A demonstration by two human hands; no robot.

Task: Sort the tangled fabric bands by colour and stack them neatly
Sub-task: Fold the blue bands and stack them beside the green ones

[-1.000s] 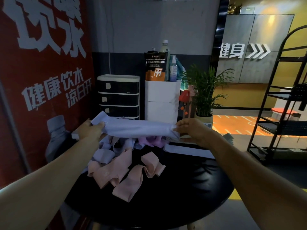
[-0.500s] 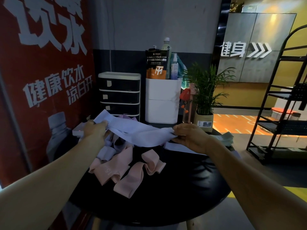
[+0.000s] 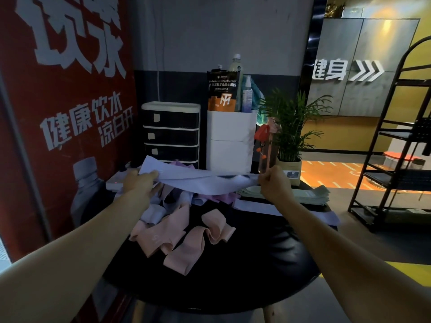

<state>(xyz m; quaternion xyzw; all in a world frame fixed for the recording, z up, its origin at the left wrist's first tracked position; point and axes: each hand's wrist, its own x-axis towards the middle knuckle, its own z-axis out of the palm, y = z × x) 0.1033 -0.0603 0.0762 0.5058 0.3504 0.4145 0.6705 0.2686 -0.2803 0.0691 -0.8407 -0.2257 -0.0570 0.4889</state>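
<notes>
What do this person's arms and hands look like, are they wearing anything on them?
Both forearms are bare, with no sleeves in view. The left hand and right hand have no gloves, and no watch, bracelet or ring shows. The dim light hides finer detail.

two hands: left hand [image 3: 140, 183], right hand [image 3: 274, 183]; one pale lilac band [image 3: 198, 180] stretched between them; below the hands, a tangle of pink bands [image 3: 184, 238], number unclear.
</notes>
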